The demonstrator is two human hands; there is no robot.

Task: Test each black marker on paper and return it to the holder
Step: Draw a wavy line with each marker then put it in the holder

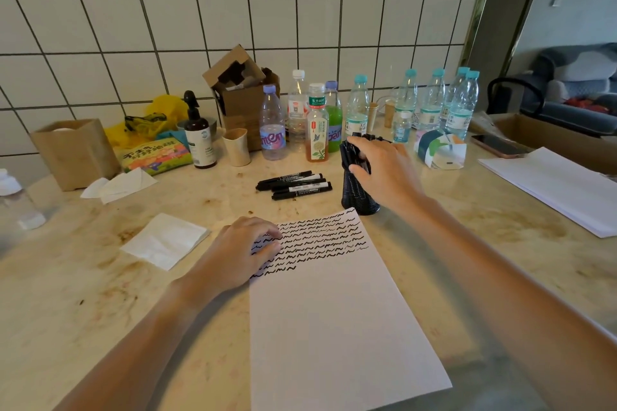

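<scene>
Glossy beige stone worktop (467,243) with brownish mottling, set against a white tiled wall. A smooth white rectangular sheet of paper (334,327) lies at centre, its upper part filled with rows of black wavy test strokes (320,240). The left hand (238,252) rests on the sheet's upper left edge, fingers loosely bent and pressing the paper flat. The right hand (380,170) reaches over a black cylindrical mesh holder (359,200) standing just beyond the sheet's top right corner; its thumb and fingers curl round the bundle of black markers (352,155) standing upright in the holder. Four slim black markers with white labels (295,185) lie side by side on the worktop, left of the holder and apart from it. A folded white tissue (165,240) lies left of the paper. Clear plastic bottles (430,103) with turquoise caps line the wall, beside a torn brown cardboard box (240,93).
</scene>
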